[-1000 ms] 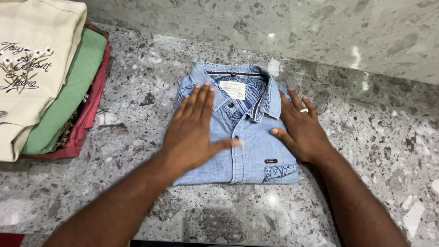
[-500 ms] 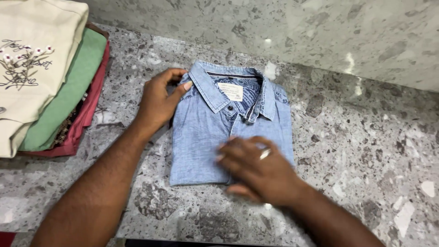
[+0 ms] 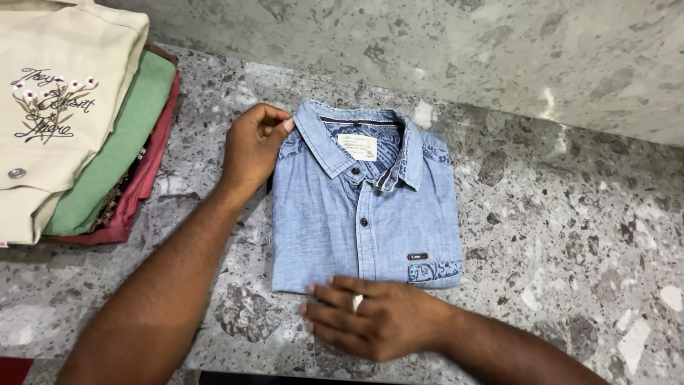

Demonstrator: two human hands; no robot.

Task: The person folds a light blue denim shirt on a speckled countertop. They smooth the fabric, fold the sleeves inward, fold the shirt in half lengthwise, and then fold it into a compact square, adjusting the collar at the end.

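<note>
Head view: your folded blue shirt lies flat in the middle of the frame on the speckled stone worktop, collar toward the top of the picture and bottom fold toward you. Its long axis runs from top to bottom of the frame, tipped a little so the collar end leans left. Buttons are done up and a patterned band crosses the lower right corner.

Your left hand sits at the shirt's upper left corner, just left of the collar. The fingers are curled in and the thumb meets them on the shoulder edge of the fabric, so it is a narrow pinch on the cloth rather than a flat palm. Your right hand lies at the lower edge, in the bottom centre of the frame, fingers spread loosely and pointing left, with their tips touching or just overlapping the bottom fold; it holds nothing that you can see, and a ring shows on one finger. The two hands thus bracket the shirt at opposite ends of its long axis, each touching it, so neither is clearly the nearer.

At the upper left of the frame, well apart from the shirt, a stack of folded clothes rests on the worktop: cream on top, green and red beneath.
</note>
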